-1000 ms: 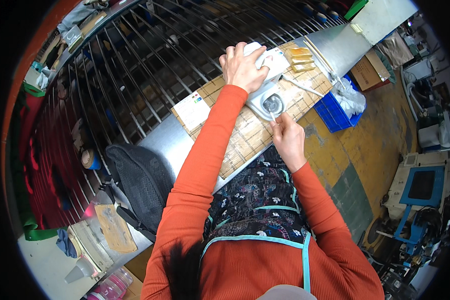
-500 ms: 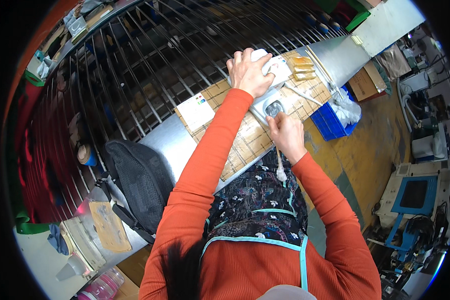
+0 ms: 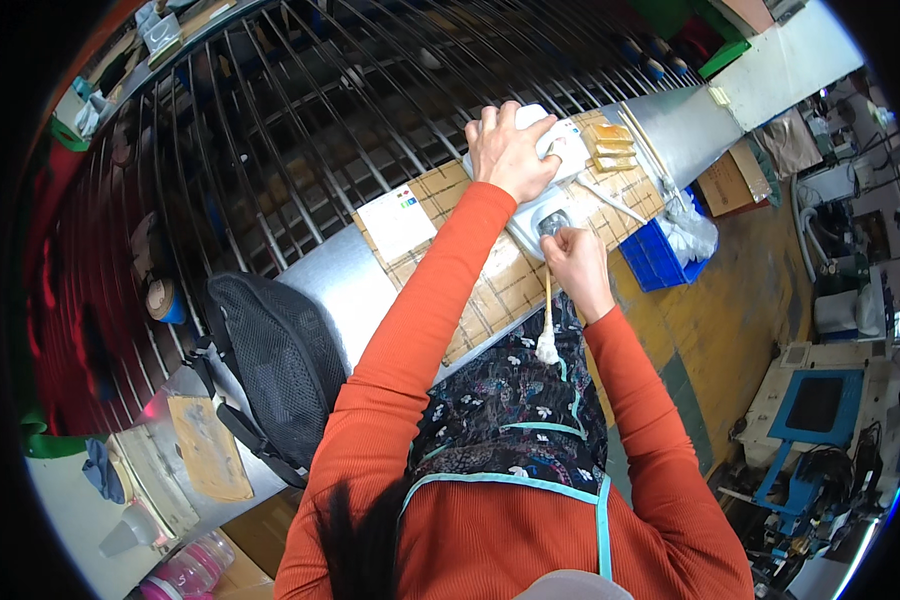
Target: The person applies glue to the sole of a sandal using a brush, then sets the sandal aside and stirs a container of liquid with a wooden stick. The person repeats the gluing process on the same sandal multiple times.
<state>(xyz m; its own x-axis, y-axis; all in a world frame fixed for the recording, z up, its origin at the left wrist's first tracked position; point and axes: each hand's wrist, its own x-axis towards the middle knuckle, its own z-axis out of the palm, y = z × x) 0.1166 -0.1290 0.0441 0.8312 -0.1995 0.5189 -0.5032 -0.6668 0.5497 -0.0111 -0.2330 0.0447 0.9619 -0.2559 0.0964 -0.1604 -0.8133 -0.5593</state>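
Observation:
My left hand [image 3: 510, 158] is closed over the far part of a white plastic housing [image 3: 532, 222], fingers curled round its edge. A rounded dark-grey recess [image 3: 552, 222] shows in the near part of the housing. Beside that recess, my right hand [image 3: 578, 262] pinches a thin wooden stick swab [image 3: 547, 305]. Its fluffy white cotton end [image 3: 547, 348] hangs toward my apron, while the other end is hidden at my fingers. The housing rests on a board [image 3: 470, 300] covered in tan checked paper. Whether the swab touches the housing, I cannot tell.
Yellowish blocks [image 3: 611, 147], wooden sticks [image 3: 648, 145] and a white card [image 3: 396, 221] lie around the housing. A blue bin [image 3: 660, 255] with white plastic stands to the right. A black mesh bag [image 3: 275, 355] sits left, and metal bars [image 3: 300, 160] run beyond the board.
The swab's cotton end has swung a little left, and more of its stick shows below my right hand. My left hand keeps its hold on the housing. The whole view has shifted slightly.

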